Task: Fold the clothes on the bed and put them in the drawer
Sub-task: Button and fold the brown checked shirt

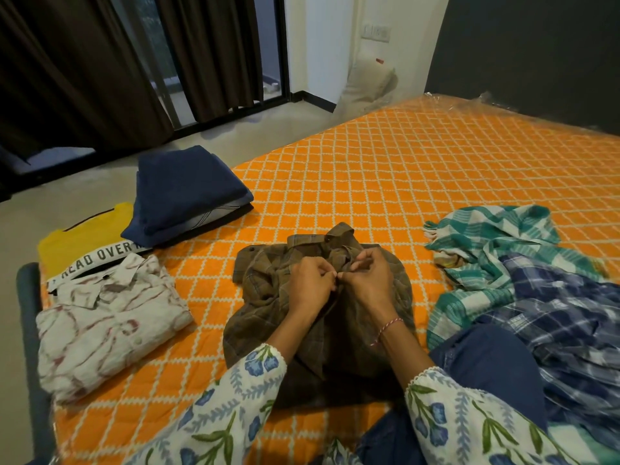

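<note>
Both hands' fingers (330,275) pinch the brown shirt (268,297) placket.

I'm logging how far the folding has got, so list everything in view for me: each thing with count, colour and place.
brown plaid shirt: 1, brown, bed centre, under both hands
white marbled shirt: 1, white with maroon streaks, folded, bed's left edge
yellow T-shirt: 1, yellow with lettered band, folded, behind the white shirt
navy stack: 1 pile, dark blue, folded, far left
teal checked cloth: 1, teal and white, unfolded, right
blue plaid garment: 1, blue and white, unfolded, right
bedspread: 1, orange with white lattice
curtains: brown, by the window
left hand: pinches the brown shirt's front
right hand: pinches the same spot
</note>
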`<control>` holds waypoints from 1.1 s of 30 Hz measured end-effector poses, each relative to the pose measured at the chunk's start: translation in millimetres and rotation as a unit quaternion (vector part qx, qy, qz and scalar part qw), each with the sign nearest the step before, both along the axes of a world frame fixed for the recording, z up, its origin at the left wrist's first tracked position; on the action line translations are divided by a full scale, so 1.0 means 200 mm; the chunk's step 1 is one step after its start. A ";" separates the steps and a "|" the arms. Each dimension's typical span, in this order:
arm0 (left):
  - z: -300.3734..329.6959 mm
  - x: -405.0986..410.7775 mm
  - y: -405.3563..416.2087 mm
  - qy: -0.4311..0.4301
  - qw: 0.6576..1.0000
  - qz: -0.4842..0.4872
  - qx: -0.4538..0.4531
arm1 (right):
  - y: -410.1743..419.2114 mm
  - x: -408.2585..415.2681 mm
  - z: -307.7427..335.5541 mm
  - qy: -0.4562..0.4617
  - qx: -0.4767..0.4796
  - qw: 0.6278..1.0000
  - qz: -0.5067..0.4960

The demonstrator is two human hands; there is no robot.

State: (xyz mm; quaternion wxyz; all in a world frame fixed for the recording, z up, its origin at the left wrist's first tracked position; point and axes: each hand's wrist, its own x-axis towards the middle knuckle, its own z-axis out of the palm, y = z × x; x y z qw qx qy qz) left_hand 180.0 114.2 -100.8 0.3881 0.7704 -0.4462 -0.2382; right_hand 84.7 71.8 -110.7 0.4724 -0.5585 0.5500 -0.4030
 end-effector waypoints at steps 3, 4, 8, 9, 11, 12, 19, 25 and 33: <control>-0.01 0.02 -0.02 0.054 0.998 -0.016 0.029 | -0.01 -0.01 -0.01 -0.015 0.020 1.000 0.010; -0.02 0.03 -0.03 0.069 0.997 -0.014 0.030 | -0.01 -0.02 -0.01 -0.040 0.034 0.998 0.017; -0.02 0.05 -0.04 0.120 0.992 -0.014 0.026 | -0.02 -0.04 -0.02 -0.090 0.060 0.994 0.034; -0.02 0.04 -0.03 0.134 0.991 -0.011 0.024 | -0.02 -0.04 -0.03 -0.087 0.055 0.994 0.035; -0.04 0.03 -0.03 0.165 0.986 0.003 0.021 | -0.02 -0.03 -0.03 -0.083 0.053 0.995 0.034; -0.04 0.03 -0.03 0.181 0.983 0.012 0.020 | -0.01 -0.02 -0.03 -0.078 0.049 0.995 0.034; -0.06 0.04 -0.01 0.203 0.978 0.025 0.033 | 0.01 -0.02 -0.05 -0.059 0.031 0.997 0.046; -0.02 0.03 0.01 0.176 0.983 0.041 0.026 | 0.02 0.01 -0.06 -0.026 0.004 0.998 0.051; -0.01 0.01 0.01 0.225 0.971 0.045 0.064 | 0.08 0.03 -0.08 0.168 -0.183 0.966 0.073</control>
